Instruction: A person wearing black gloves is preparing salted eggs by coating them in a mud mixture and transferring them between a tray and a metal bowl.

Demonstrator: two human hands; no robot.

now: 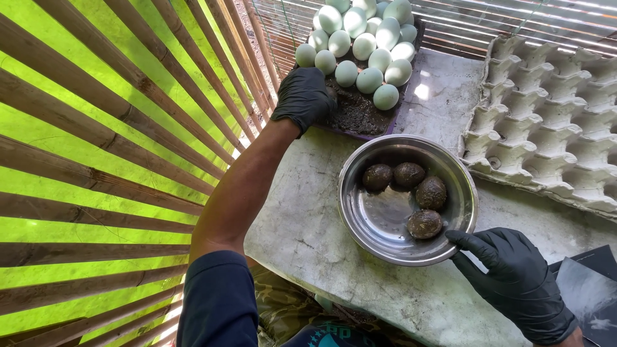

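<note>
Two gloved hands (514, 279), one bowl (379, 222), four mud-coated eggs (424, 223)

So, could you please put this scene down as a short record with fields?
Left hand: black glove, resting on dark mud in the tray
Right hand: black glove, touching the rim of the steel bowl
Bowl contents: four mud-coated eggs
Tray contents: pale green eggs
Right side: grey egg carton, no eggs in it
Surface: grey slab
</note>
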